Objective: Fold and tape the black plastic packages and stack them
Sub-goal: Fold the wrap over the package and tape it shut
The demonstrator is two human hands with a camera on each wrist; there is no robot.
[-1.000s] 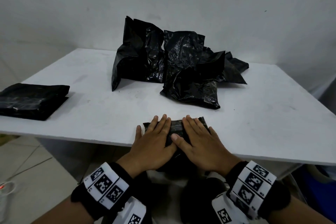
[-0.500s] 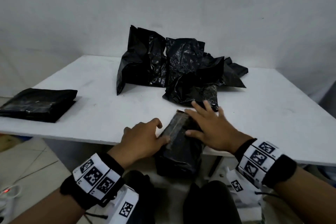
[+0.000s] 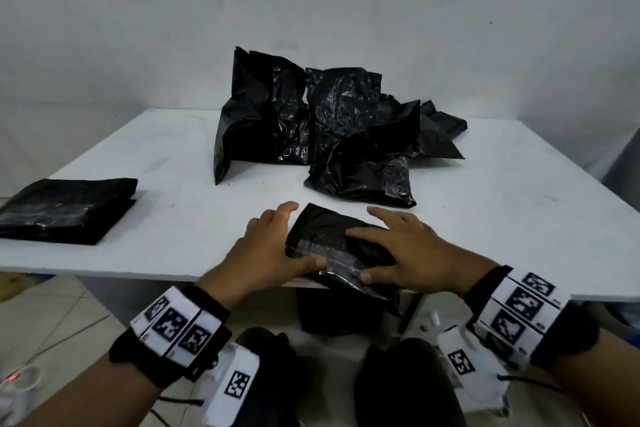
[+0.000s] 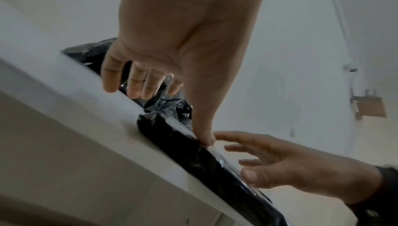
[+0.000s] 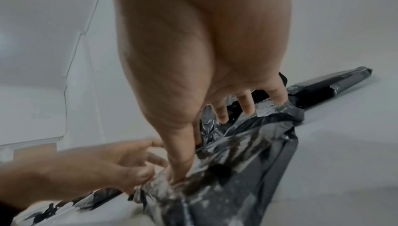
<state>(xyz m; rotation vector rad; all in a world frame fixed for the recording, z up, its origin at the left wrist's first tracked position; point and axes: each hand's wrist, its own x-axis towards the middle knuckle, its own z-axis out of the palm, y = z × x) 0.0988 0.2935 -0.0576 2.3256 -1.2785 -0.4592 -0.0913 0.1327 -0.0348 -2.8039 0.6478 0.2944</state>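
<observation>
the folded black plastic package (image 3: pixel 332 236) lies at the near edge of the white table (image 3: pixel 502 204), its near end hanging just over that edge. a strip of clear tape (image 3: pixel 332 255) runs across its near part, shiny and wrinkled. what the package holds is hidden by the plastic.

the left hand (image 3: pixel 266 250) rests at the package's left side, fingers loosely spread and relaxed on the table, the thumb (image 4: pixel 206 137) pressing down on the taped part. the right hand (image 3: pixel 408 253) lies flat on top of the package's right half, fingers straight and fanned, its thumb also down on the tape near the table edge. neither hand curls around the package.

beyond it, toward the middle of the table, sits a heap of crumpled black plastic packages (image 3: pixel 329 128), unfolded and standing up against one another; the nearest of the heap lies close to the right fingertips without touching. their contents cannot be seen either.

at the left edge of the table, well apart from the hands, lies a flat stack of folded packages (image 3: pixel 65 208), with a band of tape showing on top.
</observation>
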